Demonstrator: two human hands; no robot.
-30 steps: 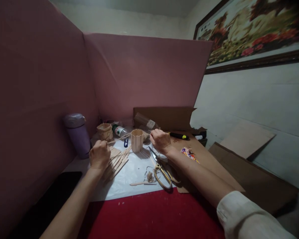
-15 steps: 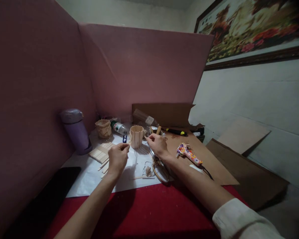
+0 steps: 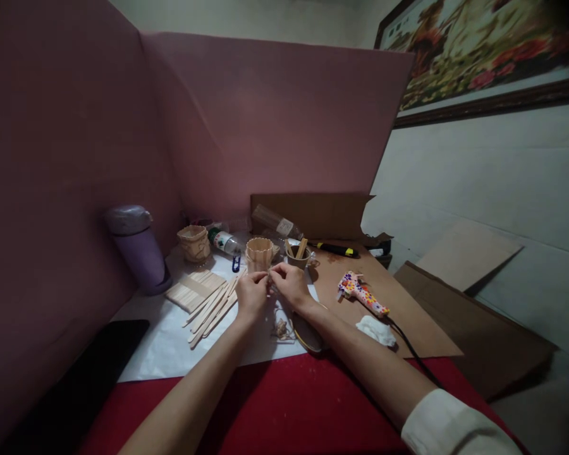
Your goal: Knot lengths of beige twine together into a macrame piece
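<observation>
A round cup of upright wooden craft sticks [image 3: 259,250] stands on the white sheet, with a thin band of twine seemingly around it. Just in front of it, my left hand [image 3: 253,294] and my right hand [image 3: 290,287] meet, fingertips pinched on what looks like the twine. The fingers hide most of the strand and the cup's lower part. A small tangle of twine [image 3: 281,328] lies nearer me, below my right hand. Loose craft sticks [image 3: 213,311] and a banded bundle of sticks [image 3: 194,289] are left of my left hand.
A floral glue gun [image 3: 363,294] rests on cardboard at right, beside a crumpled white cloth [image 3: 375,330]. Behind are a small pot with sticks [image 3: 298,256], plastic bottles [image 3: 225,241] and a second stick cup [image 3: 194,244]. A purple tumbler [image 3: 140,256] stands left.
My hands have come together from either side of the cup to meet in front of it. The loose sticks and the small pot show more fully now.
</observation>
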